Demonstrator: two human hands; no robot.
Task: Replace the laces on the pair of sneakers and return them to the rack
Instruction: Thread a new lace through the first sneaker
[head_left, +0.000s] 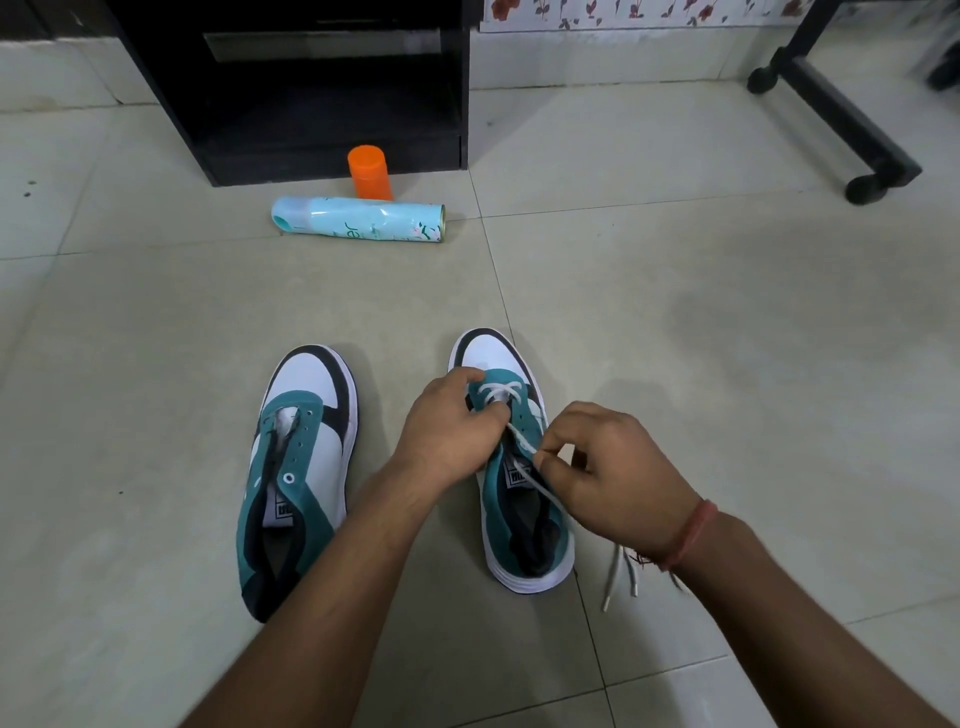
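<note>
Two teal, white and black sneakers stand side by side on the tiled floor. The left sneaker (301, 467) has bare eyelets and no lace. The right sneaker (519, 467) has a white lace (498, 392) crossed through its front eyelets. My left hand (452, 426) grips the left side of the right sneaker's eyelet panel. My right hand (608, 467) pinches a strand of that lace just above the tongue. Loose lace ends (621, 574) lie on the floor beside the right sneaker's heel, partly hidden under my right wrist.
A light blue spray can (358, 218) lies on its side further out on the floor, with an orange cap (370, 171) standing behind it. A black cabinet (322, 88) stands at the back. A black wheeled frame (841, 119) is at the back right.
</note>
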